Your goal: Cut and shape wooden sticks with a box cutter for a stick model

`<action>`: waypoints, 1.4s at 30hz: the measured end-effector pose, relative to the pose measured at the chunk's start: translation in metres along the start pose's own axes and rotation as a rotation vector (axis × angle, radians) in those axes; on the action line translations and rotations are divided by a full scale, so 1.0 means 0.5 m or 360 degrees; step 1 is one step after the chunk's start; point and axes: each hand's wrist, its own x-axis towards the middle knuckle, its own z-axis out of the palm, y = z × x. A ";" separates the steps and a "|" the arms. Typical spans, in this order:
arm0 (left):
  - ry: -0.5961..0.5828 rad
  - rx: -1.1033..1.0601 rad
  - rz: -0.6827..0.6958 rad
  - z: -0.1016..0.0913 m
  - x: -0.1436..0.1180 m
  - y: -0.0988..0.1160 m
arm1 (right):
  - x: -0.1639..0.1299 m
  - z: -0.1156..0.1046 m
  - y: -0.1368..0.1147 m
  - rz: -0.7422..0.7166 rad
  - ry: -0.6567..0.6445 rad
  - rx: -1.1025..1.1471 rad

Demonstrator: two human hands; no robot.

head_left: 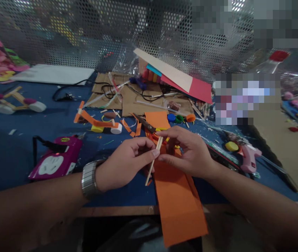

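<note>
1. The left hand (126, 161) pinches a thin wooden stick (153, 161) between thumb and fingers, closed on its middle.
2. The right hand (187, 152) meets it from the other side, its fingertips closed on the same stick near the upper end.
3. The stick slants above an orange paper strip (176, 203) that overhangs the table edge.
4. Scissors (145, 124) lie just behind the hands.
5. A pink glue gun (248, 157) rests to the right, and a magenta device (56, 159) to the left, on the blue table (7, 154).

stick (153, 161): pale bare wood | sheet (176, 196): matt orange paper | watch band (89, 179): shiny metal | table cover (7, 154): blue cloth
</note>
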 end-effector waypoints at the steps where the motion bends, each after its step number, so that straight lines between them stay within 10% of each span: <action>1: 0.0006 -0.0007 0.0005 0.000 0.000 0.000 | 0.001 0.000 -0.001 -0.0010 -0.0006 -0.0017; 42: -0.0034 -0.0059 -0.0046 -0.006 0.002 0.006 | -0.001 -0.003 0.001 0.0006 -0.0035 0.0025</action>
